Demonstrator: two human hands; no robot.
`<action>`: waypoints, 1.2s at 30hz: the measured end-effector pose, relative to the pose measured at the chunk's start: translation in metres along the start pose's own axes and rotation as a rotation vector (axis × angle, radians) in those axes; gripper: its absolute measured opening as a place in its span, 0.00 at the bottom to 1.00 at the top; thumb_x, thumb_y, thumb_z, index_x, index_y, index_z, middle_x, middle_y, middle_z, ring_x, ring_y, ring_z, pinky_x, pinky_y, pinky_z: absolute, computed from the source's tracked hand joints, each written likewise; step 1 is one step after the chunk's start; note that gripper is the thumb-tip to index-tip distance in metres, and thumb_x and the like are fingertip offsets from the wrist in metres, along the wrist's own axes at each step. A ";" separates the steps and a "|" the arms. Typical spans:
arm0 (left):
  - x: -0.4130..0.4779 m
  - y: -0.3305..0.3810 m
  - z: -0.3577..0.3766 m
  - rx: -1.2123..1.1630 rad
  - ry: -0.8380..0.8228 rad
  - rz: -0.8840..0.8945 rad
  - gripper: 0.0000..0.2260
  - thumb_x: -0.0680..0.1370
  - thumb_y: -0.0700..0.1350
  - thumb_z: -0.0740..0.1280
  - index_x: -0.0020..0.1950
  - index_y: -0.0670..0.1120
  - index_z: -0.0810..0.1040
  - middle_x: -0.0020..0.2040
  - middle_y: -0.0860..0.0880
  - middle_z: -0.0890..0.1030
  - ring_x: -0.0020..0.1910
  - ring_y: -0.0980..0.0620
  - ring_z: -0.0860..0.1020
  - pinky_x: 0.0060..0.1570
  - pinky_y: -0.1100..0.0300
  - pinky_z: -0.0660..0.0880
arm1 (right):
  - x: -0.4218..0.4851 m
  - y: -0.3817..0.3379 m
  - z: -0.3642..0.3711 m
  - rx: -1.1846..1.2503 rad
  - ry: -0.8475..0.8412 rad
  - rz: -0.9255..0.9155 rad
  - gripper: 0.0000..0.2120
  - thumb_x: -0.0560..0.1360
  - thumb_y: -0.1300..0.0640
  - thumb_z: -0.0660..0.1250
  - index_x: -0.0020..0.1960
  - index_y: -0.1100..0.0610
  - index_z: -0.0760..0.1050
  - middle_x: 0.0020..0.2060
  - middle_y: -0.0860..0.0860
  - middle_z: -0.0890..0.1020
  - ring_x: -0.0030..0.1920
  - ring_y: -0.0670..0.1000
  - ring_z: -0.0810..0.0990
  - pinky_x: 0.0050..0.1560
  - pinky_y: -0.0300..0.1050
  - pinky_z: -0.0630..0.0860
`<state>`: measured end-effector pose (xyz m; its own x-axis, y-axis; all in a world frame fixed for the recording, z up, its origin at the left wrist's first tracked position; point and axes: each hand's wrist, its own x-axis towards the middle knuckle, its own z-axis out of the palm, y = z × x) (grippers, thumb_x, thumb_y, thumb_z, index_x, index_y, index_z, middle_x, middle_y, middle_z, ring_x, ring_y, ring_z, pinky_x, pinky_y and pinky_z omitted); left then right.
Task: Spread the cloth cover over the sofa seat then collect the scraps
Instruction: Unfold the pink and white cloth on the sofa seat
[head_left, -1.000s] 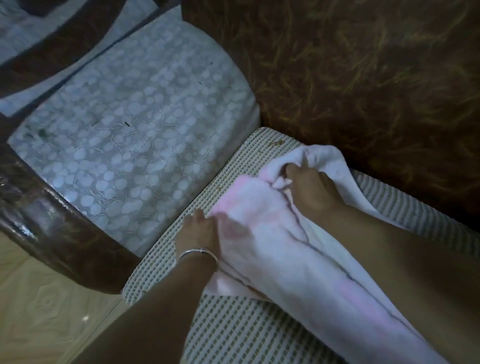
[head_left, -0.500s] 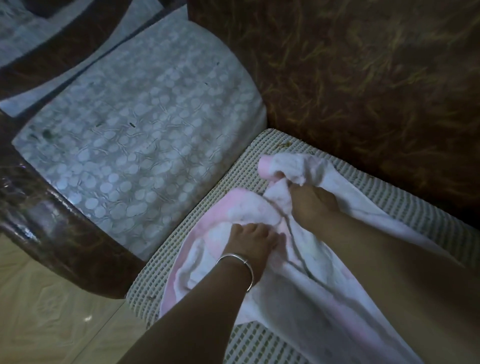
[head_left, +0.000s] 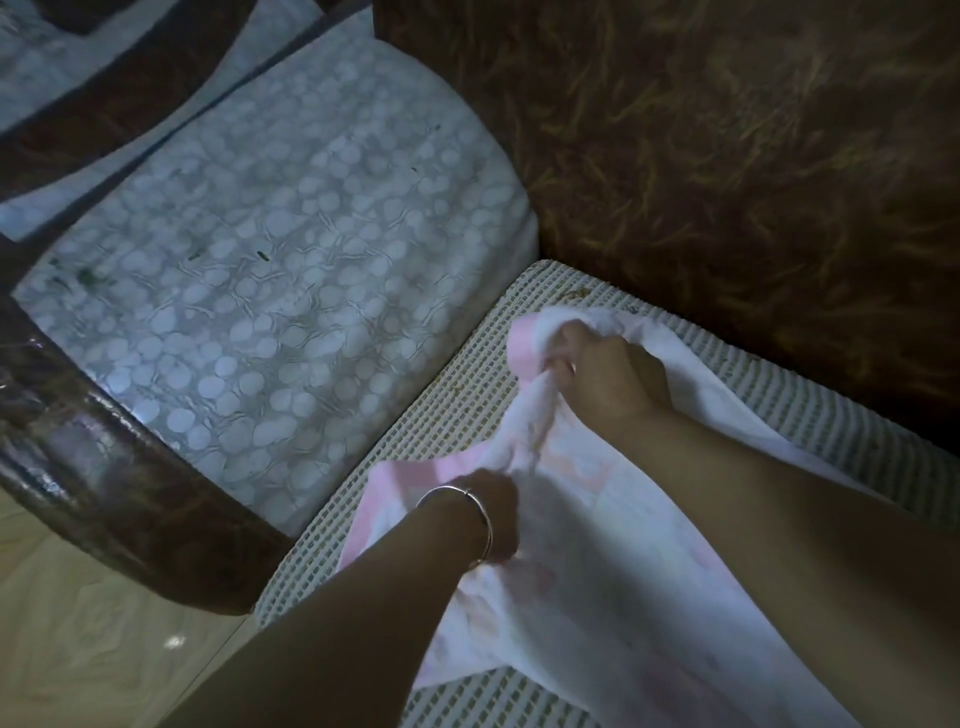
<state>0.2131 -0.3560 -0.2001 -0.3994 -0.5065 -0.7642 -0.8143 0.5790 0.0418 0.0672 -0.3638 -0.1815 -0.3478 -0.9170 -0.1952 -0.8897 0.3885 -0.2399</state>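
Observation:
A white and pink cloth cover (head_left: 597, 587) lies bunched over the sofa seat (head_left: 457, 431), which has a pale woven mesh surface. My right hand (head_left: 608, 379) grips a gathered fold of the cloth near the seat's far corner. My left hand (head_left: 493, 514), with a silver bangle on its wrist, holds the cloth closer to the front, its fingers hidden in the fabric. Small brownish scraps (head_left: 574, 295) lie on the mesh by the back corner.
A padded armrest (head_left: 275, 270) with a white pebble-pattern cover stands left of the seat, edged by glossy dark wood (head_left: 104, 457). The brown patterned backrest (head_left: 727, 182) rises behind. Pale floor (head_left: 78, 623) shows at the lower left.
My right hand has lifted the cloth's far corner toward the backrest. My left hand has shifted along the cloth and now grips it, and the pink edge lies spread nearer the armrest.

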 end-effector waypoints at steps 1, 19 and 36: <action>0.000 0.001 -0.006 -0.145 0.191 -0.013 0.12 0.76 0.39 0.60 0.58 0.41 0.76 0.59 0.41 0.79 0.58 0.42 0.78 0.55 0.53 0.75 | 0.003 -0.004 0.000 0.003 0.032 0.003 0.17 0.80 0.54 0.57 0.67 0.59 0.64 0.57 0.59 0.81 0.58 0.60 0.80 0.50 0.48 0.76; 0.019 -0.015 -0.002 0.033 0.693 0.116 0.24 0.69 0.37 0.71 0.64 0.46 0.72 0.55 0.45 0.75 0.51 0.46 0.76 0.30 0.57 0.74 | 0.039 -0.022 0.003 0.226 0.130 0.130 0.12 0.79 0.61 0.55 0.60 0.60 0.71 0.56 0.61 0.80 0.59 0.60 0.77 0.54 0.49 0.72; 0.043 -0.065 -0.009 0.194 0.440 -0.265 0.22 0.80 0.36 0.48 0.75 0.44 0.55 0.73 0.46 0.59 0.71 0.45 0.61 0.66 0.49 0.62 | 0.047 -0.033 0.032 -0.152 -0.361 -0.171 0.23 0.81 0.50 0.52 0.76 0.48 0.56 0.78 0.47 0.51 0.78 0.54 0.44 0.76 0.59 0.52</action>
<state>0.2454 -0.4212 -0.2297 -0.3632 -0.8463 -0.3896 -0.8349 0.4813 -0.2672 0.0893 -0.4171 -0.2137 -0.0901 -0.8662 -0.4915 -0.9684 0.1914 -0.1599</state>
